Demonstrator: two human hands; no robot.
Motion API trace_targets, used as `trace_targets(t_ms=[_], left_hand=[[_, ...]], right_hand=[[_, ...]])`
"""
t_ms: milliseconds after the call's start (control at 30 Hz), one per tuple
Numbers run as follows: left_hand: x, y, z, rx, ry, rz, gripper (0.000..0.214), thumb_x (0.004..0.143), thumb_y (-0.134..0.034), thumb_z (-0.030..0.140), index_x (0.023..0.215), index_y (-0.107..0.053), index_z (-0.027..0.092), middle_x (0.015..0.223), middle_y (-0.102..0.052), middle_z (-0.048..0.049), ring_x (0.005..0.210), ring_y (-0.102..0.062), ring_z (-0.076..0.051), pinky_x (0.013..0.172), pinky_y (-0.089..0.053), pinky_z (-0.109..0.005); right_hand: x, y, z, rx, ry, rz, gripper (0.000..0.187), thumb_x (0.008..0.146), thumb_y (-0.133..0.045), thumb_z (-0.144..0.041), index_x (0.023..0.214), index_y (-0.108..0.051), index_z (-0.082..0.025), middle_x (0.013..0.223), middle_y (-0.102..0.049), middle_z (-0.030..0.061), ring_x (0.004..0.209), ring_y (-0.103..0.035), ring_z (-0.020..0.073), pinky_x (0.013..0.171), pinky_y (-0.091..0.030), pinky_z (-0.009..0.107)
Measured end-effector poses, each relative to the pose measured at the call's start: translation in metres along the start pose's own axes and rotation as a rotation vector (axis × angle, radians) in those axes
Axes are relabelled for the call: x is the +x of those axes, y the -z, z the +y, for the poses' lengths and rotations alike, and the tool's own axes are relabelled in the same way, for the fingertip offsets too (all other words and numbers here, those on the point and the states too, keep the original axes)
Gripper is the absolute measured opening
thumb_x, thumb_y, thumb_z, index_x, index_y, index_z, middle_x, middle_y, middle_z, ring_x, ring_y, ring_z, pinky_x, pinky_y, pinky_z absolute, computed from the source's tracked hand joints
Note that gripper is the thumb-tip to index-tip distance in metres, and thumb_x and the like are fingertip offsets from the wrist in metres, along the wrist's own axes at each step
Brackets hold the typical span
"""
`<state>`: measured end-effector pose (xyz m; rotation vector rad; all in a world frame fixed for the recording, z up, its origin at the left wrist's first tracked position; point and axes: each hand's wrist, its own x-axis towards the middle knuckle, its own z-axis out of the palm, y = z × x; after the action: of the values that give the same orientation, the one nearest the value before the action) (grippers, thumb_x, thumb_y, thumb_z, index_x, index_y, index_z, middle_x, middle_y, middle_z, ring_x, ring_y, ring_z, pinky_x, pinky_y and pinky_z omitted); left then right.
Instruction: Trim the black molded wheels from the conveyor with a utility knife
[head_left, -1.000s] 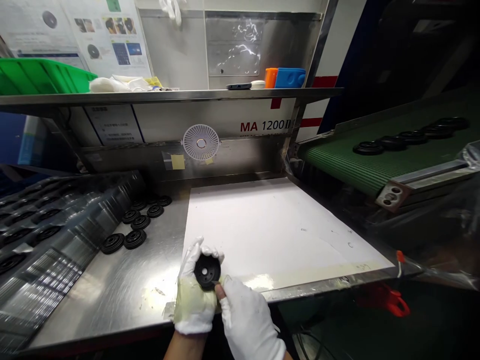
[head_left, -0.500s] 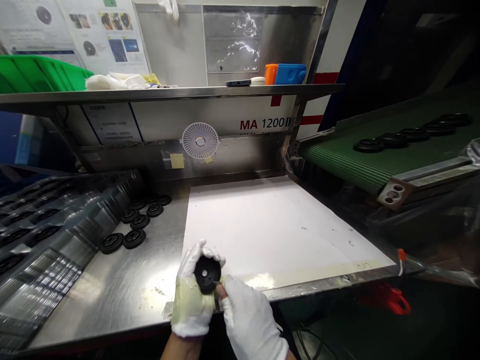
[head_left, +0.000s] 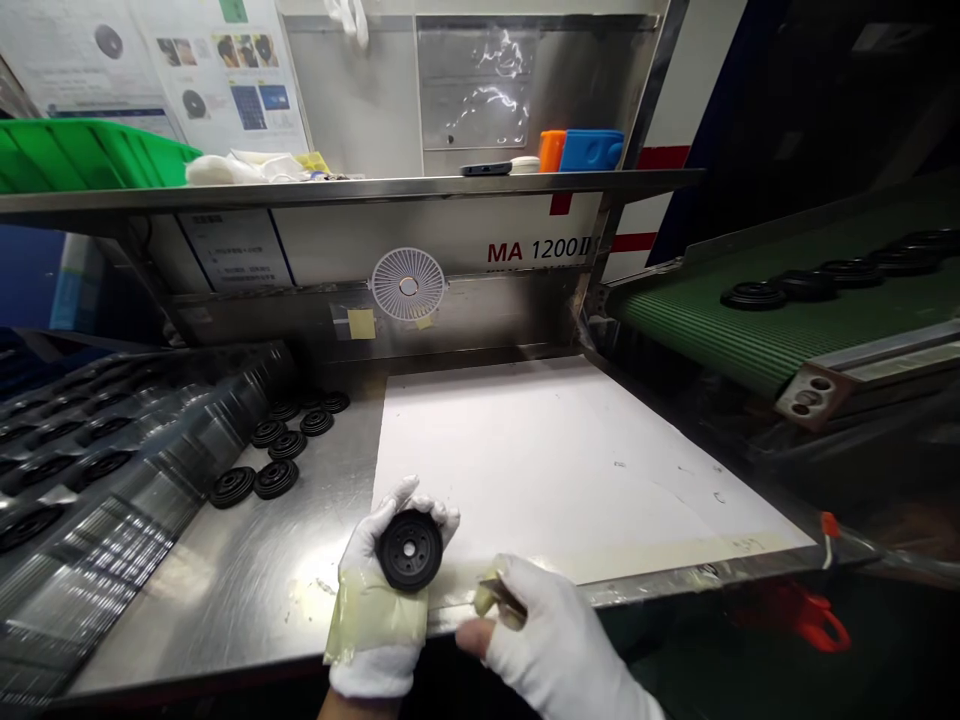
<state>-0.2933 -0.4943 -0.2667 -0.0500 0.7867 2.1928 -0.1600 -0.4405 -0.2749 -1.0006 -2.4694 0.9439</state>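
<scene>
My left hand [head_left: 386,600], in a white glove with yellowish tape round the palm and wrist, is closed round a black ribbed wheel [head_left: 409,550]. The wheel's face with its pale centre hole is turned up toward me. To its right and apart from it is my right hand [head_left: 551,630], also white-gloved, with a bare thumb and yellowish tape at a fingertip. Its fingers are curled in; a slim dark thing seems to lie between them, too unclear to name. Several like black wheels [head_left: 276,478] lie on the metal table [head_left: 247,590] to the left.
Clear plastic trays [head_left: 142,510] holding black wheels are stacked at left. A white sheet [head_left: 525,450] covers the table's right part. Behind stand a small fan [head_left: 408,285] and a shelf [head_left: 375,188] with a green bin [head_left: 90,155]. On the right, a green conveyor [head_left: 697,325] carries wheels.
My right hand has drawn away from the wheel, to the right. The wheel has turned in my left hand and shows a different face. The view has shifted slightly.
</scene>
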Motion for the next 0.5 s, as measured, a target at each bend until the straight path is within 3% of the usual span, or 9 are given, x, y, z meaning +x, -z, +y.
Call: trace_targets(t_ms=[33,100,167,233,333,400,500], left_hand=[[-0.002,-0.003,0.001,0.009,-0.007,0.010,0.021,0.073,-0.057,0.018,0.089,-0.066,0.010,0.074,-0.062,-0.0076,0.075,-0.061,-0.020,0.084,-0.048,-0.046],[-0.007,-0.010,0.003,0.011,-0.005,0.024,0.019,0.073,-0.057,0.018,0.087,-0.066,0.010,0.075,-0.062,-0.0082,0.077,-0.062,-0.022,0.085,-0.048,-0.048],[-0.012,-0.018,0.005,0.002,-0.014,0.022,0.017,0.074,-0.056,0.019,0.083,-0.066,0.010,0.075,-0.062,-0.0083,0.078,-0.062,-0.022,0.085,-0.048,-0.049],[-0.015,-0.024,0.006,0.002,-0.032,0.023,0.015,0.074,-0.054,0.019,0.079,-0.066,0.011,0.074,-0.061,-0.0076,0.077,-0.062,-0.022,0.085,-0.048,-0.048],[-0.019,-0.029,0.005,0.010,-0.034,0.042,0.012,0.073,-0.055,0.018,0.077,-0.065,0.013,0.068,-0.060,-0.0051,0.069,-0.061,-0.019,0.083,-0.049,-0.045],[-0.021,-0.031,0.004,0.000,-0.044,0.049,0.012,0.073,-0.055,0.019,0.078,-0.066,0.014,0.065,-0.059,-0.0038,0.065,-0.060,-0.017,0.082,-0.050,-0.044],[-0.024,-0.032,0.001,-0.016,-0.082,0.045,0.014,0.075,-0.054,0.022,0.077,-0.066,0.015,0.064,-0.058,-0.0028,0.063,-0.059,-0.017,0.082,-0.049,-0.044]], right_hand=[[0.000,0.007,0.004,-0.069,-0.047,-0.021,0.021,0.064,-0.068,-0.040,0.073,-0.058,-0.024,0.065,-0.061,-0.0028,0.060,-0.058,0.0163,0.051,-0.038,0.022],[0.001,0.019,0.016,-0.198,-0.112,-0.026,0.044,0.053,-0.075,-0.036,0.094,-0.061,-0.026,0.077,-0.065,0.0007,0.071,-0.061,0.0229,0.060,-0.044,0.029],[0.000,0.025,0.029,-0.222,-0.075,0.015,0.057,0.063,-0.069,-0.035,0.117,-0.053,-0.025,0.092,-0.066,0.0054,0.084,-0.062,0.0264,0.073,-0.046,0.037],[-0.003,0.025,0.037,-0.152,0.021,0.100,0.049,0.079,-0.053,-0.034,0.126,-0.045,-0.024,0.102,-0.063,0.0076,0.090,-0.061,0.0243,0.079,-0.046,0.038],[-0.009,0.019,0.032,0.022,0.129,0.196,0.033,0.088,-0.037,-0.031,0.117,-0.052,-0.025,0.098,-0.063,0.0058,0.085,-0.061,0.0191,0.075,-0.047,0.031],[-0.011,0.014,0.022,0.104,0.153,0.142,0.024,0.088,-0.037,-0.032,0.099,-0.058,-0.025,0.085,-0.064,0.0031,0.075,-0.060,0.0172,0.065,-0.046,0.027],[-0.008,0.004,0.008,0.130,0.146,0.043,0.022,0.086,-0.039,-0.034,0.075,-0.055,-0.024,0.071,-0.061,0.0002,0.066,-0.057,0.0158,0.053,-0.041,0.024]])
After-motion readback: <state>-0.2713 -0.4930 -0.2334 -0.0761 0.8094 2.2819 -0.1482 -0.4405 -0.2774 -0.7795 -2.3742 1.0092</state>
